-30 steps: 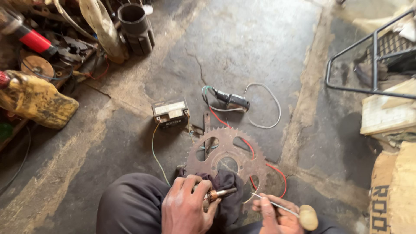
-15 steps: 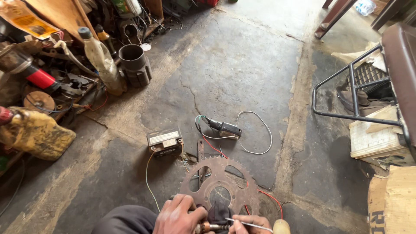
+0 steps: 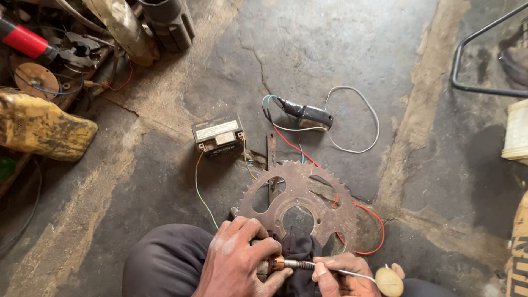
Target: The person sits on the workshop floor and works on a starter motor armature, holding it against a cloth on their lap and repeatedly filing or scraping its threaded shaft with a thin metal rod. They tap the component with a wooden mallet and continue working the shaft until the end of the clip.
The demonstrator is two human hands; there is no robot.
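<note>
My left hand (image 3: 240,258) grips a small metal part with a coppery end (image 3: 273,264) at the bottom of the view, just over my knee. My right hand (image 3: 342,273) pinches a thin metal tool with a pale rounded handle (image 3: 388,281); its tip meets the coppery end. Both hands sit over the near edge of a rusty toothed sprocket (image 3: 301,202) lying flat on the concrete floor. A dark cloth (image 3: 297,248) lies under the hands. Red, yellow and green wires run from the sprocket area to a small black battery (image 3: 218,133) and a black connector unit (image 3: 309,115).
Clutter lines the left edge: a yellow worn container (image 3: 41,127), a red-handled tool (image 3: 25,41), a round rusty disc (image 3: 36,80) and a black finned cylinder (image 3: 170,22). A black metal frame (image 3: 478,66) stands at the upper right, with boxes (image 3: 517,137) along the right edge.
The view has tilted down and closer to the floor. My hands stay together on the small part and thin tool, now higher in the picture.
</note>
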